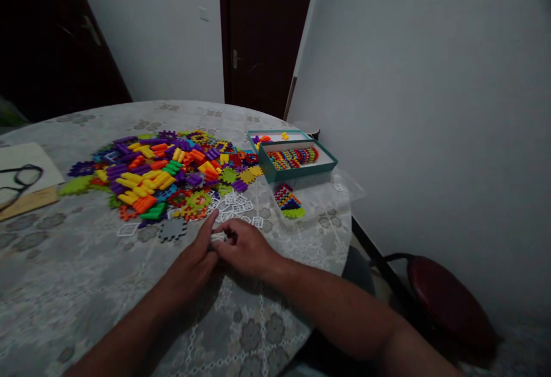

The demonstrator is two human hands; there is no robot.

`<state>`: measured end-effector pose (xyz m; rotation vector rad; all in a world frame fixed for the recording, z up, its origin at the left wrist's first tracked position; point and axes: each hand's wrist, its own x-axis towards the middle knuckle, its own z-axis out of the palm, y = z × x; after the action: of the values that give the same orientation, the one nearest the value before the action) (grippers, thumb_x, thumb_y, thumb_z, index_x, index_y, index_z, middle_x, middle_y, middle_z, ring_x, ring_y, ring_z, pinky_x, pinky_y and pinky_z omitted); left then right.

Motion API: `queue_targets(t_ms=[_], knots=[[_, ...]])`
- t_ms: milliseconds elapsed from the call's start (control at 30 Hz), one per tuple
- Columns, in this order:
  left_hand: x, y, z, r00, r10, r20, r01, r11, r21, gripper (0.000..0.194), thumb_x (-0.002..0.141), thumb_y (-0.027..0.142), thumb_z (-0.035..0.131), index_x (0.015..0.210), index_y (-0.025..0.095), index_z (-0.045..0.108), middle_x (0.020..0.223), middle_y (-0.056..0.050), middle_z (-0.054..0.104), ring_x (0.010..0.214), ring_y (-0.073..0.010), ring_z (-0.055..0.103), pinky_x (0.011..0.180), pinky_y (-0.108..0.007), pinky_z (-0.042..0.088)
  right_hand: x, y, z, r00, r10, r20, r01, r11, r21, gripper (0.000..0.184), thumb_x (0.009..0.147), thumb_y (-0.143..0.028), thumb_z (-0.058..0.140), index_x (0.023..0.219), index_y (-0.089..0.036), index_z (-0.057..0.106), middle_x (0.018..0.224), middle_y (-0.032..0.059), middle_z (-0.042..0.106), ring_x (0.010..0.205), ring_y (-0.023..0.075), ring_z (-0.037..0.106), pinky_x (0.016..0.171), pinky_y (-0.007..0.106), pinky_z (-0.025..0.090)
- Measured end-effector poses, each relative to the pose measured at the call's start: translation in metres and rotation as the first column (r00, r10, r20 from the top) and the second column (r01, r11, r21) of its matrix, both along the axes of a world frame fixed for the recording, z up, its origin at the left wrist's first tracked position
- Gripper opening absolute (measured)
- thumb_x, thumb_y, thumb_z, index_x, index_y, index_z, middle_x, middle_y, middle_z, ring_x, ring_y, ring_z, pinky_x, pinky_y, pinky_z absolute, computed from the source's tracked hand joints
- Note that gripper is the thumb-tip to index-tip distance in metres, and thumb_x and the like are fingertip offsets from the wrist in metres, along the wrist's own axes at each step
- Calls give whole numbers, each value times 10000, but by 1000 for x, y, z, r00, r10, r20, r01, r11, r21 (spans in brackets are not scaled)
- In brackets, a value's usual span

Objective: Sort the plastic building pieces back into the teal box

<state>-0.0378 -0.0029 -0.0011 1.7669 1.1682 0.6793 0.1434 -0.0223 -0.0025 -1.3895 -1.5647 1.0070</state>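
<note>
My left hand (196, 268) and my right hand (247, 248) meet near the table's front. Between their fingers is a small white plastic piece (218, 238), partly covered, so its full shape is hidden. The right thumb and forefinger pinch it, while the left fingers close around its other side and one left finger points up. Just beyond the hands lie several flat white lattice pieces (235, 208) in a loose heap. A grey toothed square piece (173, 229) rests to the left of them.
A big mixed pile of colourful plastic building pieces (150, 179) covers the middle. At right stand a teal box (299, 173) of multicoloured strips and a clear tray (318, 208). Eyeglasses (28, 176) lie on a board at far left. A dark red stool (450, 299) stands beside the table.
</note>
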Motion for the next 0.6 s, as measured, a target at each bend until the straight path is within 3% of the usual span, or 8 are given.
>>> queue_targets(t_ms=[100,167,300,433,500,600], knots=[[-4,0,-1,999,-48,15,48,999,-11,947,937,379,628,1809,254,277,1594,-147,671,1462,-364,630,1205,-475,512,5,-5,13,995,68,74,-70,997,26,211,949,-209,788,1155,-247,761,929,-20,708,839,170,637,793,294,509],[-5,-1,0,993,-112,46,114,993,-32,925,969,373,622,1813,289,250,1508,-137,725,1255,-316,742,1112,-442,568,13,-12,28,989,95,116,-104,992,78,216,944,-179,787,1147,-245,755,992,-6,740,885,178,665,835,305,522],[-3,-2,3,977,-167,129,178,981,-80,837,1018,380,580,1791,303,268,1419,-152,739,874,-223,763,838,-381,624,60,-29,65,963,74,258,-152,944,294,212,994,-216,753,1205,-232,737,1134,46,755,953,190,690,892,324,539],[0,0,4,995,-69,67,73,996,-59,685,1032,389,547,1698,290,424,1400,-142,738,780,-186,726,763,-351,605,166,-27,94,876,-221,428,42,921,388,176,1051,-286,684,1212,-244,739,1161,70,777,988,211,703,919,352,545],[0,2,4,998,-57,12,57,998,-37,626,1020,410,561,1629,271,525,1330,-133,776,757,-193,722,749,-351,607,230,-16,98,763,-333,555,139,922,362,194,1025,-287,697,1196,-214,751,1111,84,794,939,214,713,887,341,543],[1,3,6,997,-56,-49,58,998,29,557,990,439,603,1513,257,662,1270,-133,813,863,-243,762,808,-374,628,313,6,94,532,-333,778,228,942,247,193,973,-211,701,1142,-183,789,1169,127,817,1020,237,734,930,334,533]])
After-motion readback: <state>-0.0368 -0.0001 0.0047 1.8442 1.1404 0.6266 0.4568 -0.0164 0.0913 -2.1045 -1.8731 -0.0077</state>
